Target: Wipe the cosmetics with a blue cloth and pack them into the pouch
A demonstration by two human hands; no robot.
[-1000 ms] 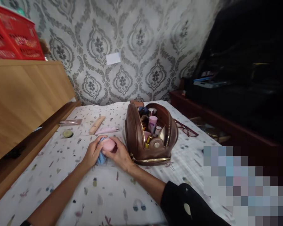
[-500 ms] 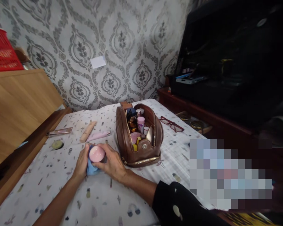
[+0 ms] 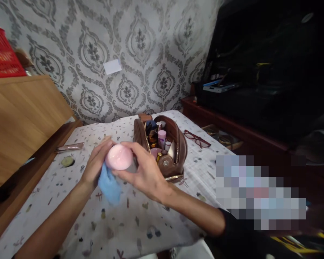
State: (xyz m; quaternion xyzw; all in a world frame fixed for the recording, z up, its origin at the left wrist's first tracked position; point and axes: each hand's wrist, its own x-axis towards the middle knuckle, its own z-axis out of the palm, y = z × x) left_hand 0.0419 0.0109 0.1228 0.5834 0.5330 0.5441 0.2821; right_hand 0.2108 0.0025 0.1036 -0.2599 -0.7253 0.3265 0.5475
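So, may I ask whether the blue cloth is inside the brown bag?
No, the blue cloth hangs from the left hand, outside the brown bag.

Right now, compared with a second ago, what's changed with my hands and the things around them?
Your left hand and right hand have raised the pink container toward the camera, and more of the blue cloth shows, hanging below it. Nothing new was taken hold of or let go. The brown bag, the glasses and the greenish round item stayed in place.
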